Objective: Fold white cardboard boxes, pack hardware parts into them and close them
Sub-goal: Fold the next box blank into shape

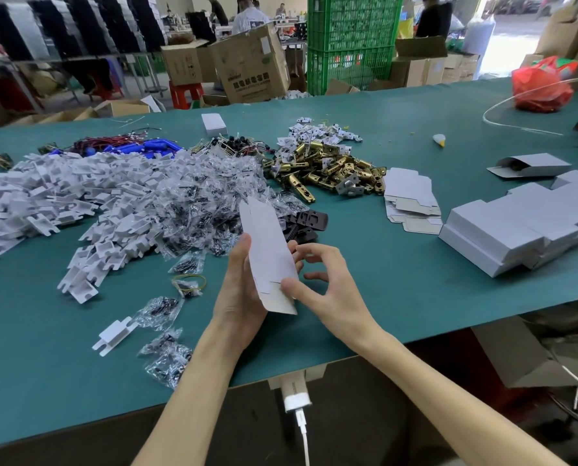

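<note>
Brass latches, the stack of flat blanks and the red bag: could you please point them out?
Brass latches (328,168): head view, middle of the pile.
Flat blanks (410,193): head view, top sheet of the stack.
Red bag (538,87): head view, its crumpled front.

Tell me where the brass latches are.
Head view: the brass latches lie centrally, between the screw bags at left and the flat box blanks at right.
</note>
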